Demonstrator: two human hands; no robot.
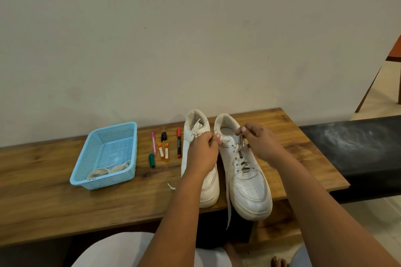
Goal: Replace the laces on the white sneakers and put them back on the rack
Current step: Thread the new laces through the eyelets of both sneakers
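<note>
Two white sneakers stand side by side on the wooden bench (54, 206), toes toward me. The right sneaker (249, 188) is laced, and one loose lace end (229, 208) hangs over the bench's front edge. My right hand (260, 143) pinches the lace near the top eyelets of this shoe. My left hand (202, 154) pinches the lace at the top eyelets on its other side and covers much of the left sneaker (195, 123). A lace tip (171, 186) lies on the bench left of my left arm.
A light blue plastic basket (121, 132) with coiled cream laces (108, 171) sits at the left. Several markers and small tubes (165, 149) lie between basket and shoes. A black surface (358, 147) adjoins the bench on the right; a wall rises behind.
</note>
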